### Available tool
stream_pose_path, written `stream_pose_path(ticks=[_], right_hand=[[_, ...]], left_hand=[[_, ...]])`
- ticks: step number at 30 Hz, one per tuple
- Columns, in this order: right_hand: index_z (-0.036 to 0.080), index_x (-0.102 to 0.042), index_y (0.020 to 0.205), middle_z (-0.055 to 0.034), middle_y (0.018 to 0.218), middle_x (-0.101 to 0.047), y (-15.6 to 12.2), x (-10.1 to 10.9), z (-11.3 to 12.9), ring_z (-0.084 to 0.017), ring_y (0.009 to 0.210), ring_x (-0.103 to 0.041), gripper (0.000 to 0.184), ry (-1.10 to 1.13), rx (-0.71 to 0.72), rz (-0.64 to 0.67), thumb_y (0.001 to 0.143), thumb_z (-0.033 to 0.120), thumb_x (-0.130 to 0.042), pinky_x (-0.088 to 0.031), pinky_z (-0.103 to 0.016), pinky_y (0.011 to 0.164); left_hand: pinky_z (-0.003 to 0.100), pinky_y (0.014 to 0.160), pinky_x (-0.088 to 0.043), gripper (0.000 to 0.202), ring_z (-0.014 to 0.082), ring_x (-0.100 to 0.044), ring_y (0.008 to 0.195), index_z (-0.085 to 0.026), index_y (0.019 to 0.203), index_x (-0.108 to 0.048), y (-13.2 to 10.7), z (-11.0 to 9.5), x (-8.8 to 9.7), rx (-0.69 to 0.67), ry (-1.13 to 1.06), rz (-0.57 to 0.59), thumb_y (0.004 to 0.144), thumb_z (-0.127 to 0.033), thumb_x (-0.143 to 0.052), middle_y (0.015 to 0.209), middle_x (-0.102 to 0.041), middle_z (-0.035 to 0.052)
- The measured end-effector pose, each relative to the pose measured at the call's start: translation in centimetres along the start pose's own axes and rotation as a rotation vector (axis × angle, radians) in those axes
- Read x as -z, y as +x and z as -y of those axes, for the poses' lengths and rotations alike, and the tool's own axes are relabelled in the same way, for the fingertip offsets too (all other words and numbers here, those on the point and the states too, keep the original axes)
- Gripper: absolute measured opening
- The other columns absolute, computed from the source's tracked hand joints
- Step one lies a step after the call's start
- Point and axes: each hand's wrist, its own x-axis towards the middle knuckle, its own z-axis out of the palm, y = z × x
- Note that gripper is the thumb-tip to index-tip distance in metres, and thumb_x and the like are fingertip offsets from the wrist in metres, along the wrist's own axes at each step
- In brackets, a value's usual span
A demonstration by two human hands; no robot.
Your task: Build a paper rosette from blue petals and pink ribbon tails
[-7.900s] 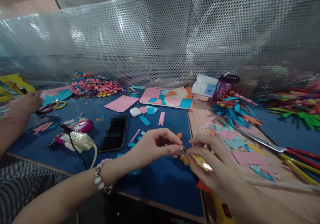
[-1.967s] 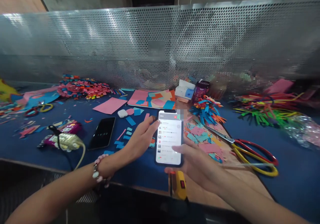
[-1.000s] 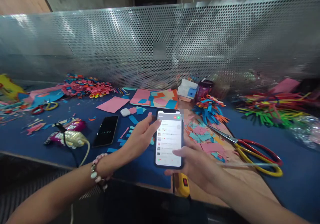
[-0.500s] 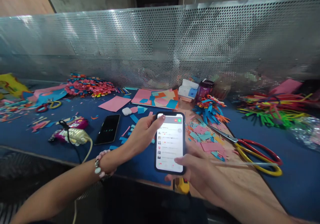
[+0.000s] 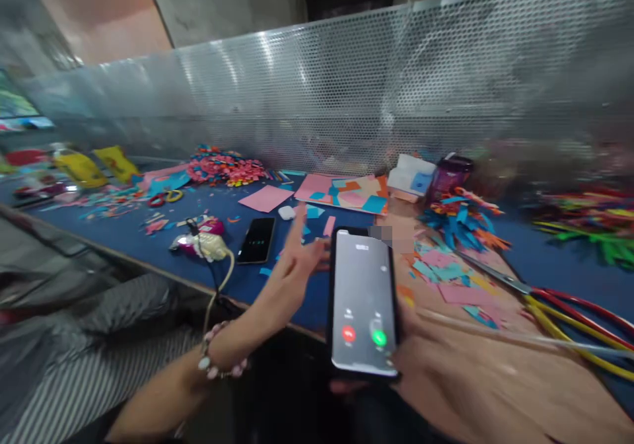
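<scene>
A smartphone (image 5: 364,298) is upright in my right hand (image 5: 421,351), whose fingers wrap round its lower right side and underneath. Its screen displays an incoming call, with a red and a green button near the bottom. Just left of the phone is my left hand (image 5: 294,265), blurred a little, with the index finger stretched out and the others loosely spread; nothing is in it. A beaded bracelet (image 5: 222,355) circles that wrist. Beyond the left hand, a second phone (image 5: 256,240) lies on the blue table, its dark screen showing the time.
Red-and-yellow-handled scissors (image 5: 525,289) lie at right, near paper scraps (image 5: 446,269) and a blue-orange paper bundle (image 5: 463,219). Pink paper sheets (image 5: 266,198), a white earphone case (image 5: 286,213) and a tissue box (image 5: 411,176) are farther back. A perforated metal panel (image 5: 317,94) borders the table.
The phone's screen has switched from a list to a full call screen. My left hand has come off the phone, leaving it in my right hand. The view has turned left.
</scene>
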Motion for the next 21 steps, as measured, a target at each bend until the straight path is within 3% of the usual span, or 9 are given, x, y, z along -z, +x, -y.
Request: stream_pose_path(ticks=[2,4,5,7,9,12,14,18,21], right_hand=[[0.038,-0.045,0.131,-0.004,0.117,-0.064,-0.3,0.5,-0.8,-0.032,0.105,-0.061,0.071,0.003,-0.079,0.043,0.065,0.017,-0.063,-0.049,-0.058,0.082],[0.04,-0.046,0.131,-0.0042,0.119,-0.063,-0.3,0.9,-1.7,-0.034,0.11,-0.059,0.073,-0.013,-0.127,0.062,0.063,0.022,-0.067,-0.05,-0.055,0.079],[0.042,-0.045,0.131,-0.0039,0.118,-0.064,-0.3,0.9,-2.0,-0.034,0.111,-0.058,0.075,-0.014,-0.131,0.062,0.063,0.022,-0.067,-0.051,-0.054,0.077],[0.044,-0.04,0.134,-0.0033,0.115,-0.065,0.1,0.4,-2.4,-0.034,0.111,-0.058,0.079,0.001,-0.103,0.039,0.063,0.019,-0.066,-0.053,-0.053,0.074],[0.041,-0.034,0.137,-0.0039,0.112,-0.066,0.5,-0.2,-2.2,-0.032,0.106,-0.06,0.084,0.023,-0.044,0.011,0.063,0.012,-0.06,-0.054,-0.053,0.073],[0.033,-0.036,0.137,-0.0043,0.106,-0.067,1.0,-0.5,-1.0,-0.026,0.089,-0.066,0.083,0.017,0.018,-0.036,0.062,0.005,-0.056,-0.056,-0.05,0.073],[0.032,-0.036,0.137,-0.0032,0.103,-0.068,0.9,-0.1,-0.2,-0.023,0.082,-0.067,0.081,-0.011,0.05,-0.061,0.064,0.003,-0.057,-0.056,-0.048,0.072],[0.034,-0.023,0.143,-0.0023,0.099,-0.069,0.1,1.0,0.7,-0.025,0.079,-0.069,0.084,-0.053,0.084,-0.044,0.071,0.005,-0.055,-0.054,-0.052,0.072],[0.038,-0.015,0.144,-0.0006,0.097,-0.069,-0.2,1.5,0.6,-0.024,0.078,-0.069,0.086,-0.042,0.092,-0.047,0.074,0.006,-0.054,-0.054,-0.051,0.072]], left_hand=[[0.038,0.079,-0.053,0.078,0.0227,-0.067,0.092,-0.041,0.146,-0.01,-1.4,-2.1,2.4,-0.324,-0.022,-0.207,0.087,-0.028,-0.059,0.112,-0.068,0.0051],[0.03,0.075,-0.052,0.071,0.0161,-0.066,0.083,-0.038,0.144,-0.016,-2.9,-3.4,4.2,-0.694,-0.037,-0.534,0.087,-0.016,-0.052,0.089,-0.07,-0.002],[0.027,0.072,-0.051,0.064,0.0143,-0.064,0.077,-0.035,0.142,-0.024,-3.4,-3.5,4.6,-0.775,-0.042,-0.612,0.087,-0.015,-0.05,0.078,-0.068,-0.0036],[0.03,0.072,-0.051,0.057,0.0176,-0.064,0.08,-0.031,0.14,-0.031,-3.9,-2.7,4.2,-0.542,-0.02,-0.455,0.087,-0.02,-0.051,0.084,-0.068,0.0014],[0.036,0.076,-0.051,0.059,0.0231,-0.065,0.09,-0.028,0.142,-0.03,-3.6,-1.3,2.5,-0.168,-0.061,-0.198,0.088,-0.035,-0.053,0.104,-0.067,0.0078],[0.038,0.081,-0.049,0.063,0.0236,-0.065,0.091,-0.029,0.145,-0.025,-2.5,0.3,-0.6,0.232,-0.153,-0.018,0.09,-0.053,-0.044,0.113,-0.065,0.0089],[0.036,0.081,-0.048,0.061,0.023,-0.066,0.089,-0.029,0.144,-0.028,-1.9,0.7,-2.1,0.336,-0.173,0.038,0.091,-0.056,-0.039,0.111,-0.067,0.0081],[0.031,0.082,-0.048,0.051,0.0229,-0.064,0.097,-0.025,0.131,-0.05,-1.3,1.4,-3.7,0.407,-0.149,0.105,0.091,-0.055,-0.042,0.117,-0.066,0.006],[0.032,0.076,-0.051,0.051,0.023,-0.066,0.088,-0.021,0.115,-0.062,-1.1,2.6,-4.3,0.487,-0.194,0.112,0.088,-0.059,-0.043,0.105,-0.071,0.0065]])
